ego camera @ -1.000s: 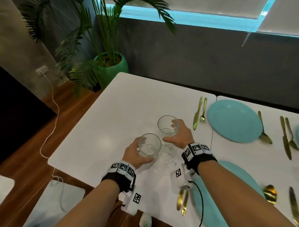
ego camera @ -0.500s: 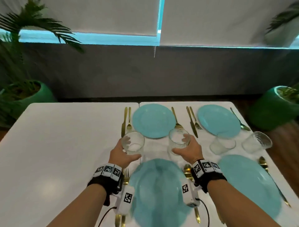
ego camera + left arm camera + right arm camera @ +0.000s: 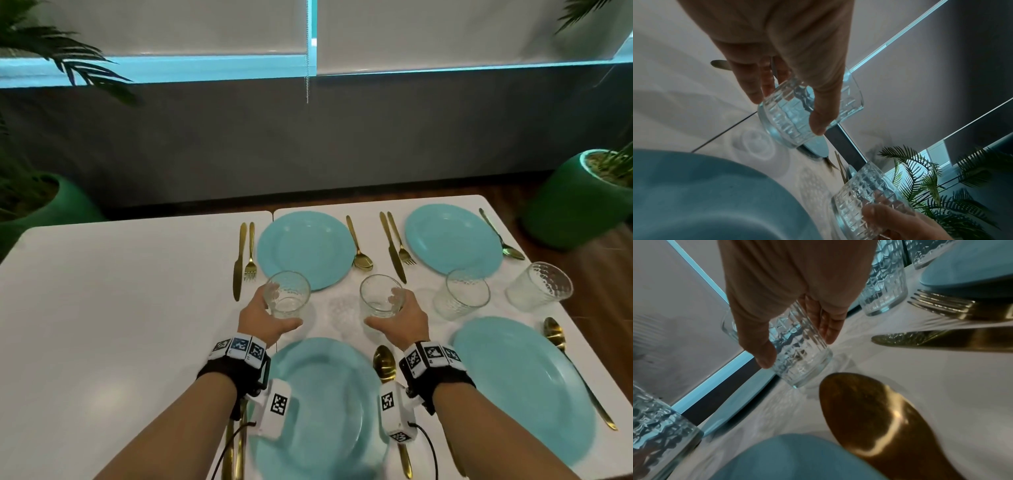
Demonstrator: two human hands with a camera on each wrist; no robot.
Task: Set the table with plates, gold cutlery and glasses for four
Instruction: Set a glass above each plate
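Your left hand (image 3: 262,317) grips one glass (image 3: 287,295), your right hand (image 3: 404,317) grips another glass (image 3: 381,296); both are held between the near plate (image 3: 322,407) and far plate (image 3: 305,253), mid-table (image 3: 102,308). Two more glasses (image 3: 460,298) stand toward the right edge.

two clear textured glasses (image 3: 287,296) (image 3: 381,297) held upright between four blue plates (image 3: 305,253); two more glasses (image 3: 460,298) stand at right; gold knives, forks and spoons (image 3: 359,247) flank each plate.
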